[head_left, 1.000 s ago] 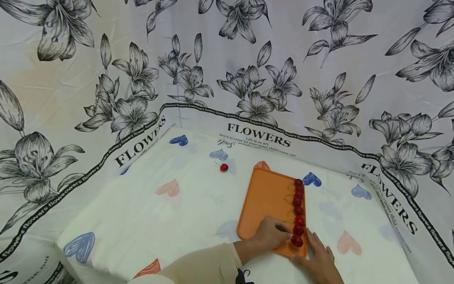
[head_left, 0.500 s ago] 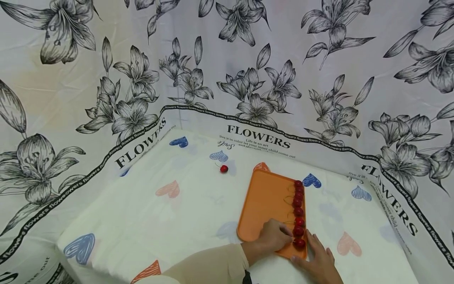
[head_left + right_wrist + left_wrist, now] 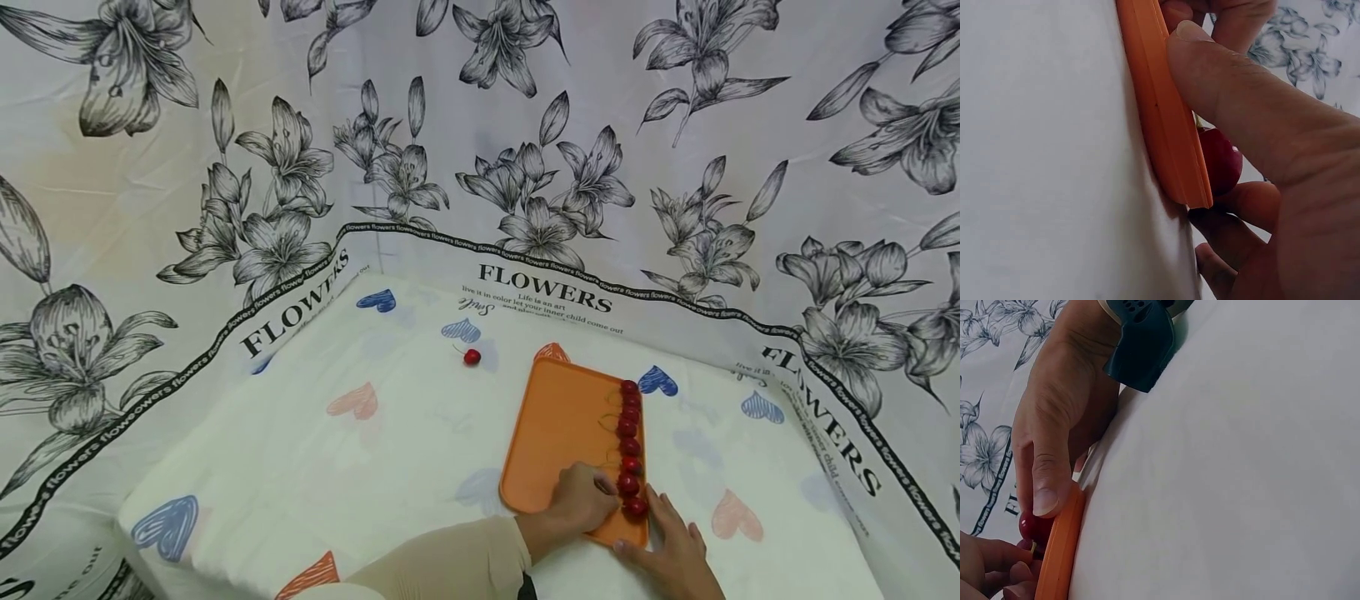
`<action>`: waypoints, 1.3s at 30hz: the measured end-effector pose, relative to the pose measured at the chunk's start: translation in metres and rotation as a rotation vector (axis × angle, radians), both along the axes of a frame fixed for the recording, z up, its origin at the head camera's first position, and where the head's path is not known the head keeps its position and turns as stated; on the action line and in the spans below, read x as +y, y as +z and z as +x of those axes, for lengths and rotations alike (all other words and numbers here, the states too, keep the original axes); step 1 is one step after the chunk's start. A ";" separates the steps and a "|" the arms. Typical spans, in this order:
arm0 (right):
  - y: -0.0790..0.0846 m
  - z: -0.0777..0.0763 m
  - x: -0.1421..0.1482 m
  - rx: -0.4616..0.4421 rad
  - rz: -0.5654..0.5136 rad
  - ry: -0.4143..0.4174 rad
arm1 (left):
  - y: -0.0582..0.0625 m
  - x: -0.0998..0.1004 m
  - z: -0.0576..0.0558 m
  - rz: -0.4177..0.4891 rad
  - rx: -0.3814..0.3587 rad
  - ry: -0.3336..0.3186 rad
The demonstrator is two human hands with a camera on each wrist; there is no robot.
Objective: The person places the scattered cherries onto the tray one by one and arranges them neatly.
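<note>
An orange tray [image 3: 551,425] lies on the white cloth. Along its right side runs a line of several red cherries [image 3: 628,427], stems pointing left. My left hand [image 3: 582,498] reaches over the near part of the tray and pinches the stem of the nearest cherry [image 3: 635,507]; the stem shows between its fingers [image 3: 1010,553] in the left wrist view. My right hand [image 3: 675,546] holds the tray's near right corner, thumb [image 3: 1210,69] on the near rim and fingers on the right side. In the right wrist view, a cherry [image 3: 1221,161] sits between thumb and fingers, partly hidden by the rim.
One more cherry [image 3: 472,357] with its stem lies on the heart-printed cloth [image 3: 420,467], beyond the tray to the left. Flower-printed curtains [image 3: 420,192] enclose the back and sides. A dark teal strap piece [image 3: 1144,347] is on my right wrist.
The nearest cherry has shifted slightly right, closer to the tray's side rim, with my left hand moving along with it. My right hand stays at the tray corner.
</note>
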State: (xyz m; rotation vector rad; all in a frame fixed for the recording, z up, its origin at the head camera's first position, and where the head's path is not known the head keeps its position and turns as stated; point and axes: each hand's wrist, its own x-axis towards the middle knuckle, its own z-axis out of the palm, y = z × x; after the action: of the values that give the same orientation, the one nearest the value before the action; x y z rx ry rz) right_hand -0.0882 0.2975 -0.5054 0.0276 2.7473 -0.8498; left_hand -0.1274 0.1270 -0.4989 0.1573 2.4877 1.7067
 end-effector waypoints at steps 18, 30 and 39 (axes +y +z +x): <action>0.001 -0.003 -0.003 -0.039 0.045 -0.042 | 0.002 -0.023 -0.003 -0.016 0.034 0.062; -0.003 -0.003 -0.003 -0.042 0.052 -0.050 | 0.020 -0.061 -0.031 0.254 0.085 0.039; -0.002 -0.004 -0.002 -0.060 0.042 -0.051 | 0.055 -0.106 -0.062 0.357 0.047 0.135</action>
State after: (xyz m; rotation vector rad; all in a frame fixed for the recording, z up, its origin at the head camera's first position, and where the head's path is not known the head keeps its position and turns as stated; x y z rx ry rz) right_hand -0.0920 0.2957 -0.5077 0.1297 2.7189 -0.7914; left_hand -0.1891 0.0213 -0.4434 0.0623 2.2454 2.2165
